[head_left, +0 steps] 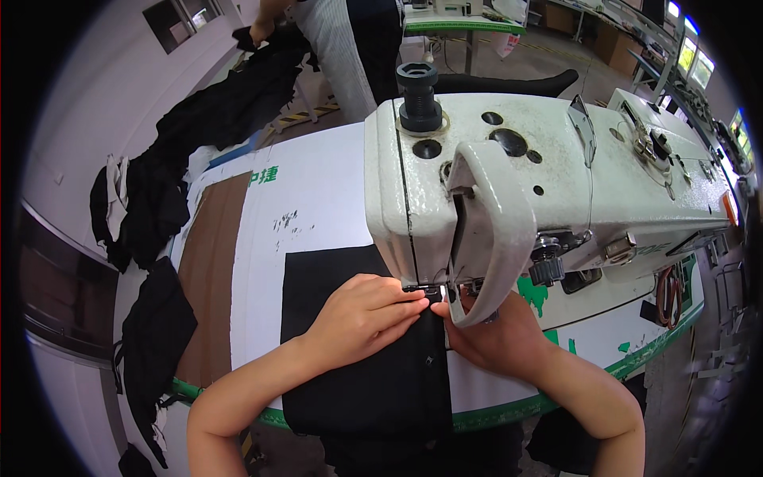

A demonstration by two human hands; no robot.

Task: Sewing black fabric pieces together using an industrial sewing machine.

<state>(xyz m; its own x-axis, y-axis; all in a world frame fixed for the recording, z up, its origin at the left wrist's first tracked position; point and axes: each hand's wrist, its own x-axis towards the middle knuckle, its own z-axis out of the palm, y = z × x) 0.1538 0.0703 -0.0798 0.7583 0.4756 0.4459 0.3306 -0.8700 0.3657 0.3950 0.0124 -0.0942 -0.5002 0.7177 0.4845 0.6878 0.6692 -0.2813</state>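
Observation:
A black fabric panel (358,381) lies on the white sewing table, its right edge under the head of a white industrial sewing machine (477,199). My left hand (366,314) rests flat on the panel, its outstretched fingertips beside the presser foot (425,291). On the other side, my right hand (501,338) is closed at the panel's right edge, thumb towards the foot. The machine's curved white guard (509,230) partly covers the right fingers. Below the hands, the panel hangs over the table's green front edge (509,412).
A brown board strip (213,270) lies on the table's left. Beyond it are piles of black fabric (214,119) and a separate black piece (155,326). Another person (342,48) stands behind the machine, handling dark cloth. A coiled reddish cord (669,296) hangs at the right.

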